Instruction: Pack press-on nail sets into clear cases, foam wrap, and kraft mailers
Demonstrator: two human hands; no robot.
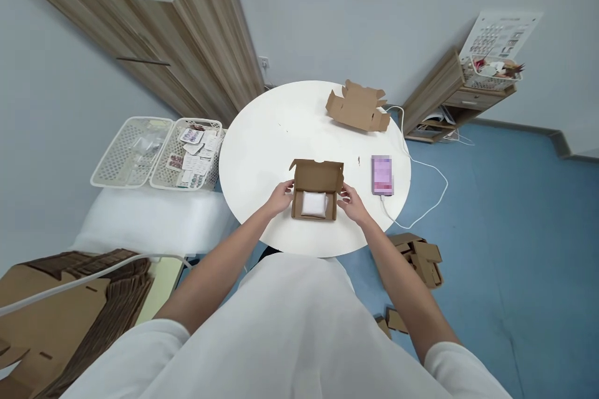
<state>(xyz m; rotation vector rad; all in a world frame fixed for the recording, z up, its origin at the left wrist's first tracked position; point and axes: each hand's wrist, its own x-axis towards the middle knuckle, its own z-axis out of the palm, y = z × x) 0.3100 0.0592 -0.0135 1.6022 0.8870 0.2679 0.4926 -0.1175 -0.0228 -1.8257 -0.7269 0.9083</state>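
Note:
A small brown cardboard box (319,176) sits on the white oval table (271,131) in front of me, its lid raised at the back. Inside lies a white padded packet (314,204), with a bit of another flat piece showing beside it. My left hand (281,197) is at the box's left side, fingers closed on the edge by the lid. At the right side, my right hand (352,204) grips the box near the lid's side flap; its fingers partly cover the contact.
An unfolded cardboard blank (359,107) lies at the table's back right. A phone (382,174) with a white cable rests on the right. Left stand white baskets (158,165) of cards and packets, and stacked flat cardboard (56,318). Folded boxes (423,259) lie on the floor.

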